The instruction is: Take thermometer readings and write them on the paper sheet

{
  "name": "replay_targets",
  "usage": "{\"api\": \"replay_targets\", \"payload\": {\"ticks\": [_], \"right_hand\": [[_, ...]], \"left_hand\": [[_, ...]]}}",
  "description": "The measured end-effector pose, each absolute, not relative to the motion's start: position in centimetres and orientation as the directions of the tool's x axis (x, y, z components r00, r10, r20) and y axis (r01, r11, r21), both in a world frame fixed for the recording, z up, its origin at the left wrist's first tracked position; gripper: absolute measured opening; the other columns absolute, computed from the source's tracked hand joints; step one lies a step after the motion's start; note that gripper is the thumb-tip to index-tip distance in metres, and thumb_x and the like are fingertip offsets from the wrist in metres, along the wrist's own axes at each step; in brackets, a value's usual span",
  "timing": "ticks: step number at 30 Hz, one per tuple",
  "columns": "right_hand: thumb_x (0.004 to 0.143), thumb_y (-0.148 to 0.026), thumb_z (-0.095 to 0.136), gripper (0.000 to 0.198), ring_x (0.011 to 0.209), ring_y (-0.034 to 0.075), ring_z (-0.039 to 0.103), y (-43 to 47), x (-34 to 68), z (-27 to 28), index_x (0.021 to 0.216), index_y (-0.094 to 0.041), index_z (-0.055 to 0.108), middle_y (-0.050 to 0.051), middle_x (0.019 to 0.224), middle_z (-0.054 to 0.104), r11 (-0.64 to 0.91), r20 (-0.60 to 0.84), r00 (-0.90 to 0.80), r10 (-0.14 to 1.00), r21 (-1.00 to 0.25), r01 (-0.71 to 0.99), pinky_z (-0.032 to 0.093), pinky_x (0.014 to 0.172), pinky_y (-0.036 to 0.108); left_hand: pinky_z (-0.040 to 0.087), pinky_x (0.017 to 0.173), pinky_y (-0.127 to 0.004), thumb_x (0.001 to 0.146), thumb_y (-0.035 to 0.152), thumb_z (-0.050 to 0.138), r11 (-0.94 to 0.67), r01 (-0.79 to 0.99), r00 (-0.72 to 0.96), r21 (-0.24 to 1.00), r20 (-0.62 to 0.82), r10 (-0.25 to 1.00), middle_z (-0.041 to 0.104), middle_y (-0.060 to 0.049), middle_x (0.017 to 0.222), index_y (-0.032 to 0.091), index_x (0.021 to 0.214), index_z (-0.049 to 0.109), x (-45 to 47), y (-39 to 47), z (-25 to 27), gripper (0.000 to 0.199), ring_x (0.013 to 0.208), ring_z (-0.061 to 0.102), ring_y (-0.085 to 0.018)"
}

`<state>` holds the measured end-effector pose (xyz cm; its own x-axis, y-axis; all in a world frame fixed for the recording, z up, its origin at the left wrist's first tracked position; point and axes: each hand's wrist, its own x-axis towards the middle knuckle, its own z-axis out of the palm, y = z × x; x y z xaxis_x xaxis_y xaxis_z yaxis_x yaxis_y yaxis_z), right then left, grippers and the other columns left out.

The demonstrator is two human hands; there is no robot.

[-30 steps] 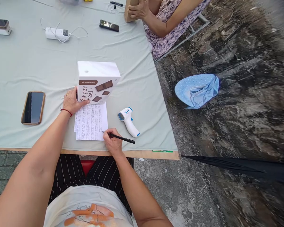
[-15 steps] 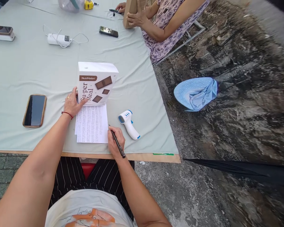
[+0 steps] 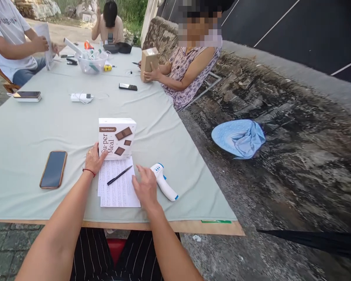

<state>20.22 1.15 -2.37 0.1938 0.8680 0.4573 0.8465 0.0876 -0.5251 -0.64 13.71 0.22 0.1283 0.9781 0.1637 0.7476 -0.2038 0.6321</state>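
Note:
A white "NutriMotion" box (image 3: 123, 145) stands upright on the table, its lower edge over the printed sheets (image 3: 117, 197). My left hand (image 3: 93, 159) grips its lower left side, thumb across the front. Across the sheets lies a black pen (image 3: 119, 175), slanted and touched by neither hand. My right hand (image 3: 145, 187) hovers at the sheets' right edge, fingers apart and holding nothing. Just right of it rests a white and blue infrared thermometer (image 3: 166, 187), its head partly behind my fingers. A smartphone (image 3: 53, 169) in a brown case lies left of my left hand.
Farther up the table (image 3: 46, 128) are a power bank with a cable (image 3: 81, 97), a black phone (image 3: 128, 86), another phone (image 3: 27, 96) and a plastic basket (image 3: 92, 66). A co-worker at right holds a cardboard box (image 3: 149, 64). Two more people sit beyond. A blue hat (image 3: 236, 138) lies on the ground.
The pen has left my right hand and now lies on the sheets; that hand has opened. My left hand stays on the box. The view has tilted up, showing more people.

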Motion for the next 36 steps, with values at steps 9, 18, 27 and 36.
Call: {"api": "replay_targets", "payload": {"ticks": [9,18,27,36], "right_hand": [[0.075,-0.045,0.066,0.039,0.085,0.027,0.058,-0.4,28.3,-2.5,0.105,-0.020,0.069,0.010,0.091,0.062,-0.411,-0.023,0.485,0.874,-0.566,0.714,0.045,0.073,0.036],[0.063,-0.048,0.072,0.032,0.060,0.013,0.045,6.4,19.2,4.3,0.072,-0.018,0.065,-0.004,0.061,0.054,-0.045,-0.067,0.247,0.967,-0.995,-0.093,0.038,0.058,0.026],[0.065,-0.052,0.070,0.038,0.064,0.016,0.053,9.6,16.3,3.9,0.078,-0.017,0.069,-0.002,0.061,0.059,0.015,-0.032,0.290,0.956,-0.987,-0.160,0.043,0.060,0.027],[0.066,-0.053,0.070,0.039,0.064,0.016,0.053,9.2,16.5,3.5,0.080,-0.016,0.070,-0.002,0.062,0.060,-0.002,-0.043,0.279,0.959,-0.990,-0.143,0.043,0.060,0.027]], "left_hand": [[0.041,0.102,-0.050,0.098,0.056,0.036,-0.192,0.769,0.127,0.610,0.149,0.981,0.065,-0.013,0.128,0.020,0.147,0.041,-0.8,13.8,-0.3,0.061,0.122,0.053,-0.034],[0.042,0.101,-0.048,0.099,0.056,0.032,-0.201,0.806,0.126,0.557,0.171,0.977,0.066,-0.014,0.125,0.019,0.145,0.045,-1.1,14.1,-0.8,0.061,0.121,0.055,-0.032],[0.043,0.101,-0.047,0.100,0.053,0.031,-0.191,0.808,0.111,0.558,0.176,0.978,0.066,-0.014,0.124,0.019,0.141,0.049,-1.1,14.2,-1.3,0.057,0.123,0.054,-0.032],[0.042,0.103,-0.048,0.099,0.056,0.029,-0.187,0.810,0.109,0.557,0.170,0.979,0.065,-0.014,0.126,0.018,0.141,0.050,-1.1,14.3,-1.4,0.060,0.125,0.053,-0.032]]}}
